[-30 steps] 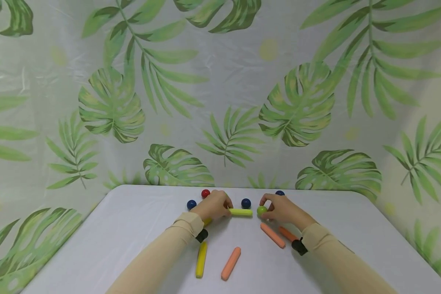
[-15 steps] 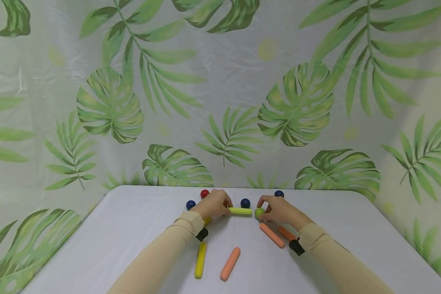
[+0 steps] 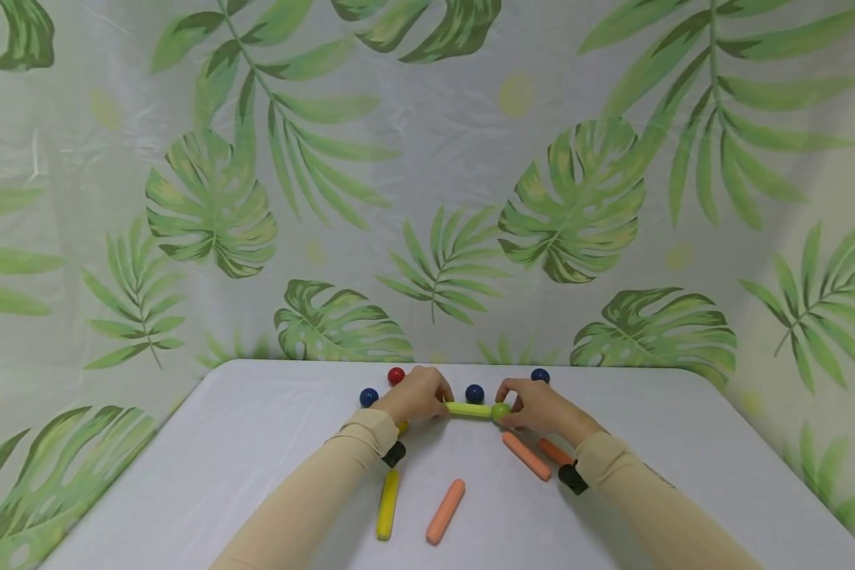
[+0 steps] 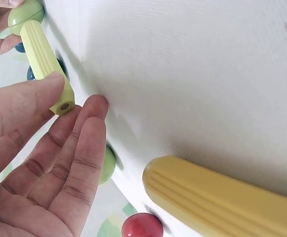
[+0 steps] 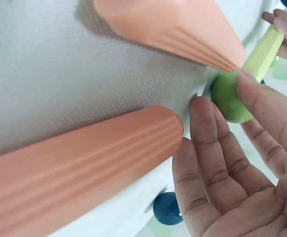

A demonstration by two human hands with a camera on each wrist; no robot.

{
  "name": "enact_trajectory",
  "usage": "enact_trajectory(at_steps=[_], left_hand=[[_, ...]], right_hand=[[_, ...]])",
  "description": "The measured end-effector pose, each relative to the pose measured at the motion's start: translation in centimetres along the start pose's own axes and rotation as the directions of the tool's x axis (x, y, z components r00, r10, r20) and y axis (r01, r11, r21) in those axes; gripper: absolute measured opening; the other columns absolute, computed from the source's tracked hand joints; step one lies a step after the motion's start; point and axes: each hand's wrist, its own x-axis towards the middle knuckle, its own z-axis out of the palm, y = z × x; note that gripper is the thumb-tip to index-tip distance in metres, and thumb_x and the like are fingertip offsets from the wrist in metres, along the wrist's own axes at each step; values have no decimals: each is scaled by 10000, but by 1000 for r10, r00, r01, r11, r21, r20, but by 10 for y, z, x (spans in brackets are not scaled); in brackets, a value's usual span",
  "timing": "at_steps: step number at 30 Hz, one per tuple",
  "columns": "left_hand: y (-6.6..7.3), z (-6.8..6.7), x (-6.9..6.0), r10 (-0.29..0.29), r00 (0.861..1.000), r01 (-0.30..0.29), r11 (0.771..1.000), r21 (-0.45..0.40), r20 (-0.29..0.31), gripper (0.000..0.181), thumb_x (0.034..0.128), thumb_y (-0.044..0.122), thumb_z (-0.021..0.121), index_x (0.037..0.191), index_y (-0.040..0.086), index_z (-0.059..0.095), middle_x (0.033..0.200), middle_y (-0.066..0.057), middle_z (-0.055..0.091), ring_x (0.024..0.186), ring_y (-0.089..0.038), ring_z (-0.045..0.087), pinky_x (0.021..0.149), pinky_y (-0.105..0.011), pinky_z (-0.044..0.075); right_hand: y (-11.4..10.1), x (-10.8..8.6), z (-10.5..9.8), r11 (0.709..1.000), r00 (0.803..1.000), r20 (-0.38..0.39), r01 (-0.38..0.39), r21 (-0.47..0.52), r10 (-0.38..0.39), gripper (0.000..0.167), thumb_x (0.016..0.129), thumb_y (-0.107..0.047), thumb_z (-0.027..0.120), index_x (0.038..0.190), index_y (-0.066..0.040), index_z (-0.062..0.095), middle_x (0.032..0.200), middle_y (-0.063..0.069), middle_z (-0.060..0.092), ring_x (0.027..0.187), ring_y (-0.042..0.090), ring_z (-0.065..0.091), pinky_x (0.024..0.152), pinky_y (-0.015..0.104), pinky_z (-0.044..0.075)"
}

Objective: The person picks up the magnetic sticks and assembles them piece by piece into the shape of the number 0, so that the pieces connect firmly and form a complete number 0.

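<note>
My left hand pinches a grooved yellow-green stick between thumb and fingers. In the left wrist view a small hole shows in the near end of this stick. My right hand pinches a green ball, which meets the stick's right end. The right wrist view has the ball between thumb and fingertips, against the stick. Whether the stick enters the ball cannot be told. A yellow stick lies near my left hand, and an orange stick near my right.
On the white table, a yellow stick and salmon sticks lie toward the front. Blue balls and a red ball sit at the back. Another green ball shows behind my left fingers.
My right hand has moved left with the green ball, closing the gap to the yellow-green stick; ball and stick now touch. My left hand has stayed nearly still, holding the stick.
</note>
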Motion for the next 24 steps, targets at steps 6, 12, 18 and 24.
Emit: enact_trajectory(at_steps=[6, 12, 18, 24], left_hand=[[1, 1, 0, -16, 1000, 16, 1000, -3, -2, 121, 917, 35, 831, 1033, 68, 844, 879, -11, 742, 805, -141, 589, 805, -263, 559], [0, 2, 1, -21, 1000, 21, 1000, 0, -2, 135, 922, 50, 834, 1055, 72, 843, 913, -25, 751, 827, -153, 598, 842, -289, 582], [-3, 4, 3, -18, 1000, 18, 999, 28, 1, 150, 928, 72, 835, 1076, 88, 844, 952, -34, 765, 848, -144, 613, 868, -293, 592], [-3, 4, 1, -24, 1000, 24, 999, 22, 3, 170, 935, 81, 829, 1104, 92, 834, 976, -47, 752, 876, -157, 616, 896, -313, 600]], right_hand=[[-1, 2, 0, 1000, 1000, -5, 2, -11, -2, 247, 947, -105, 823, 1143, -88, 673, 860, 50, 723, 729, 149, 656, 667, 279, 527], [-3, -1, -1, 1000, 1000, -7, 8, -6, -8, 236, 938, -94, 830, 1112, -84, 672, 878, 79, 723, 741, 167, 659, 675, 300, 542], [-2, 1, 0, 1000, 1000, -13, 3, -20, -3, 224, 932, -98, 837, 1081, -101, 671, 879, 76, 718, 742, 161, 634, 678, 296, 527], [-1, 3, 1, 1000, 1000, -13, -12, -27, 12, 221, 924, -92, 844, 1055, -111, 667, 884, 72, 709, 755, 164, 614, 676, 287, 513]])
